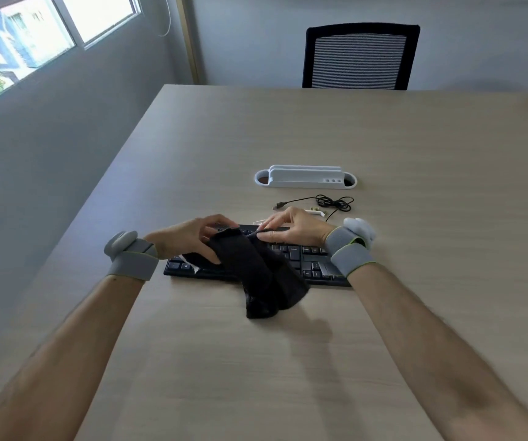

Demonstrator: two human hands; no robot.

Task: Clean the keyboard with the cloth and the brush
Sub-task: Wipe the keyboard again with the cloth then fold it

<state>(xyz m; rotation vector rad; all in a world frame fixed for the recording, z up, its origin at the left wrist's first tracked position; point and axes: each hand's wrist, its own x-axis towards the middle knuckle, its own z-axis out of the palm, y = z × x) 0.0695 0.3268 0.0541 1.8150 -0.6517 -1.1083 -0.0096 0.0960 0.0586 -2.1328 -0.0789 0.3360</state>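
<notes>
Cloth (265, 275) hangs between my hands, black and loosely bunched, its top edge pinched at the far side of the keyboard (304, 259) and its lower folds spilling over the near edge onto the table (415, 154). My left hand (192, 238) grips the left part of that edge, thumb under and fingers curled over. My right hand (294, 229) pinches the right part between thumb and fingertips. Both are closed on the fabric, neither is flat on the keys.

The keyboard lies straight in front of me, its middle hidden under the cloth, keys showing at both ends. The brush (315, 213) sits just beyond it, behind my right hand, untouched, next to the coiled cable (332, 203). A white holder (305, 178) stands farther back.

I judge the job to be at an early stage: I seem to be arranging or folding the cloth rather than wiping. Whether any keys are already wiped I cannot tell. The wiping appears still to come, and brushing between the keys is not yet begun.
</notes>
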